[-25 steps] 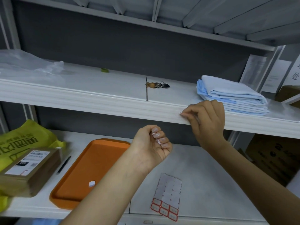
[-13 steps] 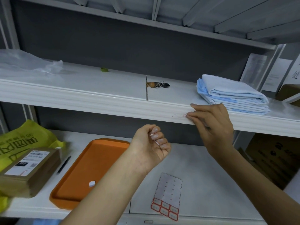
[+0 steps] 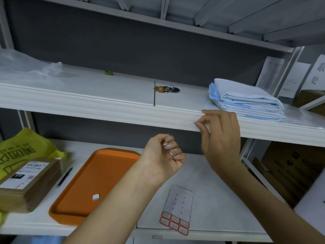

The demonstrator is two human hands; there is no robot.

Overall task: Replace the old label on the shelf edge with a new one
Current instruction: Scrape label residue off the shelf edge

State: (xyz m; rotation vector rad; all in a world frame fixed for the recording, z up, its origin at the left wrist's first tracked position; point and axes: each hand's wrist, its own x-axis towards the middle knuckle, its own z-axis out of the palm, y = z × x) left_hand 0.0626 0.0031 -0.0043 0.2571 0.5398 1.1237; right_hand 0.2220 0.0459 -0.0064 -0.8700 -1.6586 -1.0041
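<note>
My right hand [image 3: 220, 136] is up at the front edge of the middle shelf [image 3: 105, 110]. Its thumb and forefinger pinch the old label [image 3: 204, 127], a small pale strip mostly hidden under the fingertips. Faint red residue marks [image 3: 188, 122] show on the edge just left of the fingers. My left hand [image 3: 165, 155] hovers below the shelf edge with curled fingers, and a thin reddish label scrap [image 3: 169, 152] shows between them. A label sheet [image 3: 177, 208] with red-bordered new labels along its near end lies on the lower shelf.
An orange tray [image 3: 91, 182] holding a small white piece [image 3: 96, 197] sits on the lower shelf, with a pen [image 3: 65, 176], a brown parcel [image 3: 26, 184] and a yellow bag [image 3: 22, 150] to its left. Folded blue cloth [image 3: 246, 101] and keys [image 3: 167, 89] lie on the middle shelf.
My right hand has slid to the right along the shelf edge, uncovering the red residue marks. My left hand has stayed almost still.
</note>
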